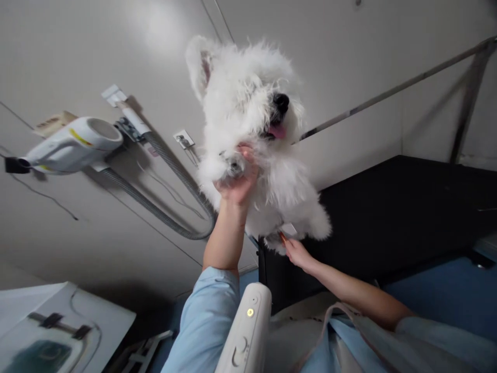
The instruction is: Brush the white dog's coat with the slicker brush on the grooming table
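Observation:
A fluffy white dog (248,88) is on the black-topped table (388,223), its mouth open and its tongue out. My left hand (243,181) is closed around one raised front paw (233,165), just below the dog's chin. Lower down, my right hand (298,254) grips the orange-brown handle of a brush (288,229) with a pale flat head. That brush is against the fur of the dog's lower leg and belly area, and its bristle side is hidden.
A white and grey dryer (77,142) with a ribbed hose (155,204) is mounted on the left wall. A metal bar (388,93) crosses above the table. Close to me rises a white rounded device (248,326). At lower left stands a white tub (70,321).

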`<state>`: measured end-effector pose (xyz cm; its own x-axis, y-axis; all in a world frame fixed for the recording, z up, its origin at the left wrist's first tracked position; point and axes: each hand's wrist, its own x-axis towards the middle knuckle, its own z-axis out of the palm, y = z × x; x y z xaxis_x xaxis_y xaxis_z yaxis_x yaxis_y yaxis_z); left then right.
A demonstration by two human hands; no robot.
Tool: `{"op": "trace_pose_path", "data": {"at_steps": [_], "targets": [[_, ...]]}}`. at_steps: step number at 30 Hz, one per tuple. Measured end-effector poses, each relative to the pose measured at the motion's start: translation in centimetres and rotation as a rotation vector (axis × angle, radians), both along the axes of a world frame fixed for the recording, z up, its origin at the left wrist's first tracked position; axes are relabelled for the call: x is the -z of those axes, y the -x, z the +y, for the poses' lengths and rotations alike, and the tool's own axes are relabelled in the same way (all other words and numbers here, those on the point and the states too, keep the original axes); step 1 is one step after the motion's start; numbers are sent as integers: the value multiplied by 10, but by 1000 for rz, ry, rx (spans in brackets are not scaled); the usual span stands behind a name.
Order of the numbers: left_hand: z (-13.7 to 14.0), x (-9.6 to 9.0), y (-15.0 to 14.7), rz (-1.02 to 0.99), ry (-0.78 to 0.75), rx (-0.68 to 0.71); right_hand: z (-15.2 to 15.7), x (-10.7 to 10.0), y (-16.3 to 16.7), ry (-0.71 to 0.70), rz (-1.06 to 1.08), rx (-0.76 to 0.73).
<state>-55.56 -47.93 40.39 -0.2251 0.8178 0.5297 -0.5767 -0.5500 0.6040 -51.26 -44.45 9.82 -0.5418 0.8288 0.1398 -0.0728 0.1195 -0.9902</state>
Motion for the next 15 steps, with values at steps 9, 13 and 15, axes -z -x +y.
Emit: {"op": "trace_pose_path", "data": {"at_steps": [9, 13, 15], "targets": [[-16, -7, -16, 33, -76, 134, -9, 13, 6, -117, -17, 145], [-13, -9, -18, 50, -62, -18, -22, 25, 6, -86, -2, 54], [-11, -11, -17, 57, -57, -88, -6, 7, 5, -173, 81, 73]]}}
